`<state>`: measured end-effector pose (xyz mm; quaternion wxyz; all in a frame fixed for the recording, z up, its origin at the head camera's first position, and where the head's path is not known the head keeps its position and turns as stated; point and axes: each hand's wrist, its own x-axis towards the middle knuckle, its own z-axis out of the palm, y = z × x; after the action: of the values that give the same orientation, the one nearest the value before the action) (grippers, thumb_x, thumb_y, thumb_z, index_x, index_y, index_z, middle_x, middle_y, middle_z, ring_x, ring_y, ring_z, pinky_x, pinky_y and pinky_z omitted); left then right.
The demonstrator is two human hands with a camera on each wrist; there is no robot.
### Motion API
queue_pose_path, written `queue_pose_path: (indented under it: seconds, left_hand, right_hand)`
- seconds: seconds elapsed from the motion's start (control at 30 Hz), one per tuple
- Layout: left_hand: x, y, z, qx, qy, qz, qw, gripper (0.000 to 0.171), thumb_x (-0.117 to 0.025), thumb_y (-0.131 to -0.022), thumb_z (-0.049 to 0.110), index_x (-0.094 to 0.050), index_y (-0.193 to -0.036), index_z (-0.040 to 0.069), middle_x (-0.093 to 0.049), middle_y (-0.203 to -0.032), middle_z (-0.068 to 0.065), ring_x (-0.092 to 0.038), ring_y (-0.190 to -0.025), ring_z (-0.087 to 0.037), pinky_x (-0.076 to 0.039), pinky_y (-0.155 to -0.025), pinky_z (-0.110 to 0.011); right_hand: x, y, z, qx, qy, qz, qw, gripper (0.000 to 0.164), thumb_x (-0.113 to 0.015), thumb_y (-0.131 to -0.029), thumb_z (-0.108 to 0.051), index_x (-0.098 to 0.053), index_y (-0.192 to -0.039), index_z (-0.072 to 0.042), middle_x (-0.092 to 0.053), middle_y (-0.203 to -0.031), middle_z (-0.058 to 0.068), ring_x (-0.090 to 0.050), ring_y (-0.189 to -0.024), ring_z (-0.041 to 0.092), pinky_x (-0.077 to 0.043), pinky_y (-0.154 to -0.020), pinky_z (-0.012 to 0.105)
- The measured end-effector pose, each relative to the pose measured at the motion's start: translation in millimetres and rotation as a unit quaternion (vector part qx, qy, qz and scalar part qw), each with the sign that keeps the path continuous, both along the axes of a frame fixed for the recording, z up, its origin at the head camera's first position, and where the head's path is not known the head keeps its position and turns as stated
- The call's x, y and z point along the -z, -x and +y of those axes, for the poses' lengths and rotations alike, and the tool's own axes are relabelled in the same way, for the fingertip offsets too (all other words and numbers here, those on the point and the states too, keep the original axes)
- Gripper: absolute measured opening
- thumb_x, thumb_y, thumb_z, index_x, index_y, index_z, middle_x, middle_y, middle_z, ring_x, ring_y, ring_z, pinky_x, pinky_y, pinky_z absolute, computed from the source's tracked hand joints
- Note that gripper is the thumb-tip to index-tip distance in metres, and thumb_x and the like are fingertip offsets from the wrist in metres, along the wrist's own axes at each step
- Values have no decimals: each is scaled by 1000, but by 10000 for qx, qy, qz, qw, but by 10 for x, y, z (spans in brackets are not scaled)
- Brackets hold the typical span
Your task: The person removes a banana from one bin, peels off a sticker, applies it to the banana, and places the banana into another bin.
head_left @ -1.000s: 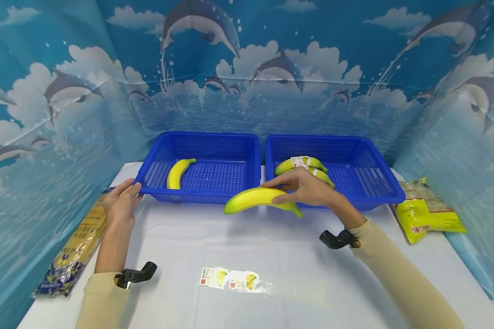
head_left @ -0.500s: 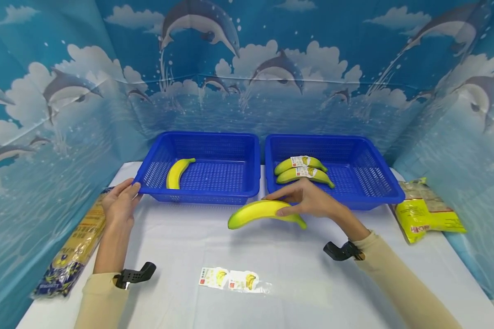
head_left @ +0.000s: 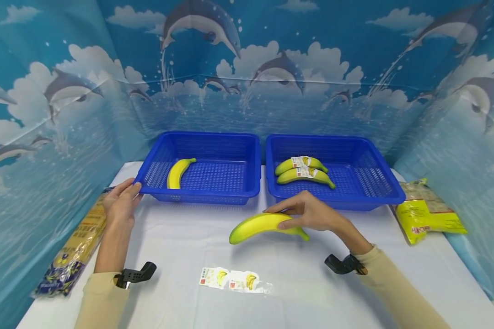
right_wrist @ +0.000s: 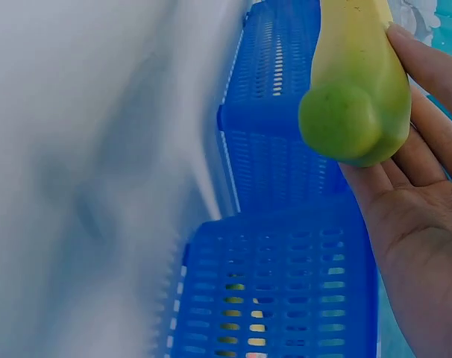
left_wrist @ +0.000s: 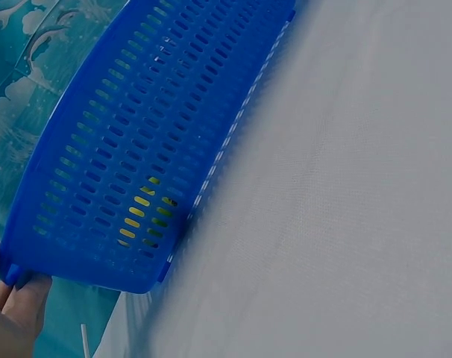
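My right hand (head_left: 313,214) pinches a yellow banana (head_left: 257,225) with green ends between thumb and fingers, holding it above the white table in front of the baskets. In the right wrist view the banana's green end (right_wrist: 349,123) faces the camera. My left hand (head_left: 121,201) grips the front left corner of the left blue basket (head_left: 206,195); thumb and fingers pinch its rim in the left wrist view too. One unlabelled banana (head_left: 177,174) lies inside that basket. The right blue basket (head_left: 346,200) holds two bananas (head_left: 306,176) side by side, each with a white label wrapped round it.
A strip of banana labels (head_left: 234,279) lies on the table (head_left: 169,246) near the front. A spaghetti packet (head_left: 72,251) lies along the left side, and a yellow and clear bag (head_left: 428,212) sits at the right. A dolphin-print curtain (head_left: 247,109) encloses the back and sides.
My right hand has brought the banana down and toward me, away from the baskets, uncovering the labelled bananas. The left hand has stayed at its basket corner.
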<state>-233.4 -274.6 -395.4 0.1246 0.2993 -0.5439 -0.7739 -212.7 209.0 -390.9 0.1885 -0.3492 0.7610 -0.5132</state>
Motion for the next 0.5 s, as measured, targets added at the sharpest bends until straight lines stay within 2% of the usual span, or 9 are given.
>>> queue_pose_path:
  seconds: [0.13, 0.33, 0.5]
  left_hand:
    - [3, -4, -7, -7, -41, -11, 10000, 52, -72, -103, 6, -59, -154, 7, -56, -156, -15, -62, -136, -21, -55, -104, -27]
    - [6, 3, 0, 8, 54, -19, 10000, 52, -71, -104, 8, -59, -154, 9, -56, -156, -15, -61, -138, -21, -53, -110, -29]
    - [17, 12, -6, 4, 123, -84, 9999, 51, -72, -104, 9, -60, -154, 10, -57, -156, -13, -61, -137, -20, -52, -112, -30]
  right_hand:
    - [82, -41, -8, -19, 76, -138, 9999, 42, -83, -93, -1, -73, -134, 3, -74, -133, 18, -74, -120, 24, -61, -103, 35]
    - [192, -93, 5, 35, 204, -303, 9993, 42, -84, -92, 0, -73, -132, 4, -74, -133, 19, -72, -122, 39, -61, -101, 37]
    - [257, -132, 17, 123, 110, -325, 9993, 41, -85, -92, -2, -74, -132, 3, -75, -132, 17, -71, -122, 40, -62, -100, 36]
